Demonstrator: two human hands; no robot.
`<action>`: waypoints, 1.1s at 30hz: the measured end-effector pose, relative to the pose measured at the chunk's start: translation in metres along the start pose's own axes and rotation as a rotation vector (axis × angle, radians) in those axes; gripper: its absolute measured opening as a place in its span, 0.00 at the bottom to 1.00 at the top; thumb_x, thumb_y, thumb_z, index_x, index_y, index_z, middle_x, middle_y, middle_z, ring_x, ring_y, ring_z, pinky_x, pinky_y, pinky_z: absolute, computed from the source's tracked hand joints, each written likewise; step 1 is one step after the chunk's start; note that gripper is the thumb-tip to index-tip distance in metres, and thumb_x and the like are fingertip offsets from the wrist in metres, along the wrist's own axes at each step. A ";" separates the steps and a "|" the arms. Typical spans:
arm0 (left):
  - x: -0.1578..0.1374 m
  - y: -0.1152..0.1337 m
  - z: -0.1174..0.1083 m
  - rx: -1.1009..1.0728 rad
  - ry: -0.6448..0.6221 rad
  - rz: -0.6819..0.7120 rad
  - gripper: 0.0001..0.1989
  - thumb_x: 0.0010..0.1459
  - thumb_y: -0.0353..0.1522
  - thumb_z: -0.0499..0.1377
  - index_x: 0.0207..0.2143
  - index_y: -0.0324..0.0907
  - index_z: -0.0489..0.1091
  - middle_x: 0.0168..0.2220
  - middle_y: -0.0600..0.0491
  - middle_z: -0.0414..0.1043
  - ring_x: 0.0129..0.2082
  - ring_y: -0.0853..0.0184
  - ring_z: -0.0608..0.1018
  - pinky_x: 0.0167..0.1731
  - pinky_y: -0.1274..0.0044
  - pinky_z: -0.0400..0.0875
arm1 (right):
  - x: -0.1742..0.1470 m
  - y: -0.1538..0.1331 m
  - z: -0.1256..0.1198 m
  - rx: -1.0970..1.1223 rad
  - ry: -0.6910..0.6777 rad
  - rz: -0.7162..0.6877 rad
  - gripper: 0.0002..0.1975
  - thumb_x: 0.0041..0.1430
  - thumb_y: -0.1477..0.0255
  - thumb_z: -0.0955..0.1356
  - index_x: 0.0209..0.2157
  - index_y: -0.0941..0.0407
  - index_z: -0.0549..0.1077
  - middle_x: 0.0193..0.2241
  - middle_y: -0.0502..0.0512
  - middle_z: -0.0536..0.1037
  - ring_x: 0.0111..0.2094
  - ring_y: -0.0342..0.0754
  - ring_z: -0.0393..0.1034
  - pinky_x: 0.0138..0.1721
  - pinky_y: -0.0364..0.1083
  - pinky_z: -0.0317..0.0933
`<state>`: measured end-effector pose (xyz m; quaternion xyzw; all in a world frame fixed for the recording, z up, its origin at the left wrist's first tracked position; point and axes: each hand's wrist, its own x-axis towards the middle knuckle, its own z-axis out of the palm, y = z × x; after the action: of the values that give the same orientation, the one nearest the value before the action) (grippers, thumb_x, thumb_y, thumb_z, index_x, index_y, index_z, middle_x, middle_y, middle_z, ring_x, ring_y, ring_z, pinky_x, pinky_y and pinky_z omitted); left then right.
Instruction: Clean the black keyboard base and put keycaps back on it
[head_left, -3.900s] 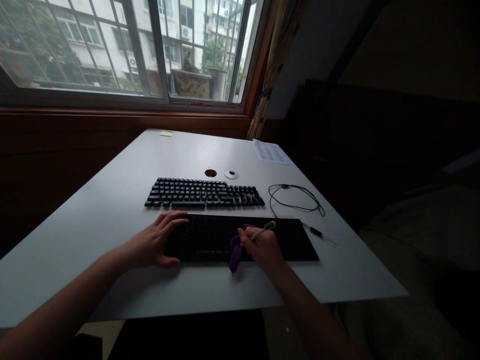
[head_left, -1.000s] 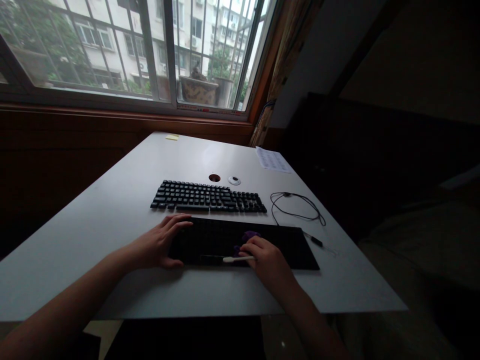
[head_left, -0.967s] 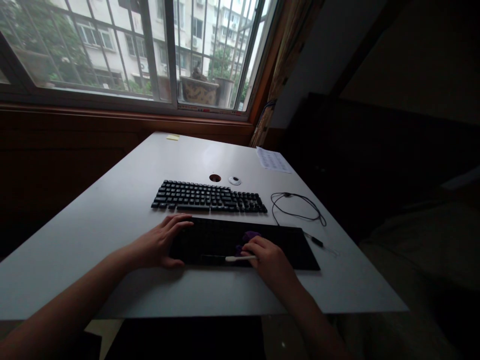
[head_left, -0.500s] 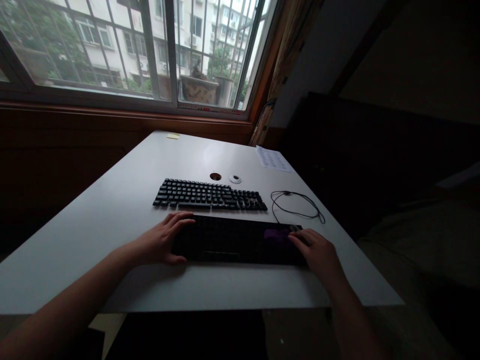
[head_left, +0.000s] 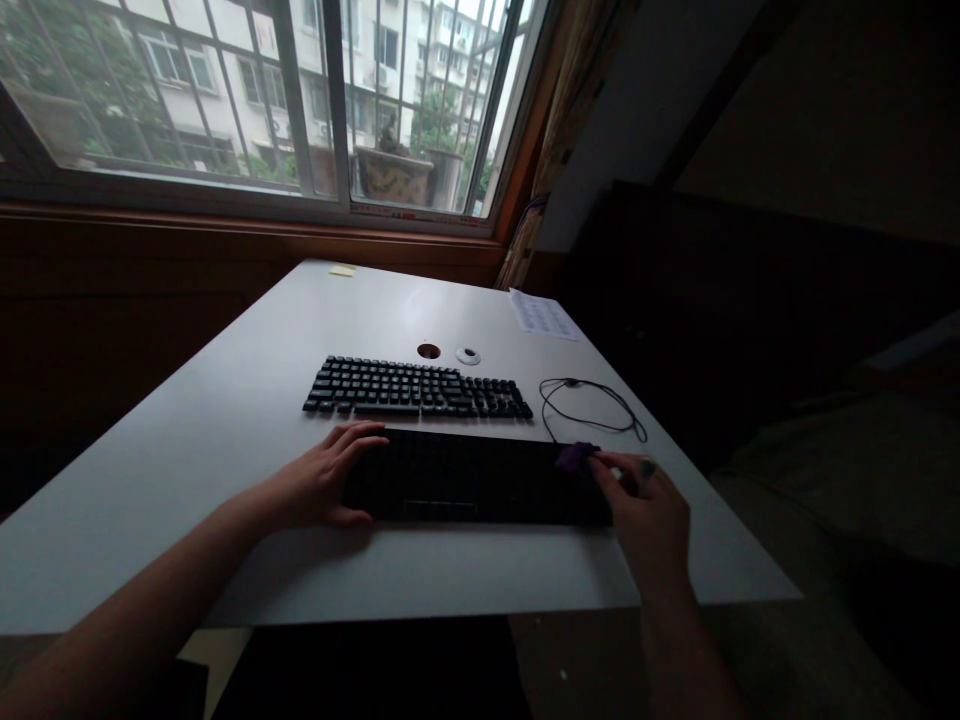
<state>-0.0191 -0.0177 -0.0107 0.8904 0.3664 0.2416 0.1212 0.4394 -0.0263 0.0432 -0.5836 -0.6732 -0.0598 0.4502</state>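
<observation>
A black keyboard base point(head_left: 465, 475), seemingly bare of keycaps, lies flat near the table's front; its surface is too dark to make out details. My left hand point(head_left: 330, 475) grips its left end, thumb at the near edge and fingers over the far edge. At the base's upper right corner, my right hand point(head_left: 646, 500) pinches a crumpled purple cloth point(head_left: 576, 457) between its fingertips. A small dark roundish thing point(head_left: 646, 467) shows at the fingers; I cannot tell what it is. Just beyond the base, rows of black keycaps point(head_left: 420, 388) are set out in keyboard layout.
A thin black cable point(head_left: 592, 405) runs from the base and loops at the right. Behind the keycaps are a round table hole point(head_left: 429, 352) and a white ring cover point(head_left: 468, 356). Printed paper point(head_left: 544, 315) and a yellow sticky note point(head_left: 343, 270) lie on the white table point(head_left: 247, 390).
My right hand has moved a little to the right and up with the purple cloth, toward the base's upper right corner. My left hand has kept its grip on the left end.
</observation>
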 end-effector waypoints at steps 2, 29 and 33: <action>0.000 0.001 -0.001 0.000 -0.003 -0.005 0.49 0.52 0.45 0.72 0.69 0.48 0.51 0.69 0.38 0.53 0.68 0.41 0.59 0.63 0.47 0.63 | -0.009 -0.011 0.005 0.080 -0.137 -0.108 0.09 0.66 0.62 0.71 0.39 0.53 0.79 0.37 0.55 0.80 0.40 0.53 0.75 0.44 0.50 0.67; 0.003 0.004 0.002 -0.016 0.019 -0.047 0.54 0.45 0.45 0.75 0.69 0.49 0.50 0.67 0.41 0.56 0.65 0.44 0.61 0.63 0.51 0.65 | -0.063 -0.057 0.033 -0.136 -0.561 -0.063 0.09 0.67 0.73 0.65 0.37 0.53 0.78 0.35 0.55 0.79 0.34 0.51 0.78 0.35 0.46 0.67; 0.003 0.005 0.002 -0.015 0.009 -0.053 0.54 0.45 0.45 0.75 0.68 0.49 0.49 0.68 0.41 0.55 0.65 0.44 0.61 0.63 0.50 0.65 | -0.077 -0.052 0.036 -0.175 -0.473 -0.087 0.13 0.70 0.68 0.62 0.37 0.54 0.78 0.35 0.57 0.79 0.32 0.52 0.78 0.33 0.48 0.67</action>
<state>-0.0130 -0.0197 -0.0098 0.8783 0.3885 0.2451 0.1325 0.3696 -0.0773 -0.0071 -0.5883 -0.7767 0.0012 0.2250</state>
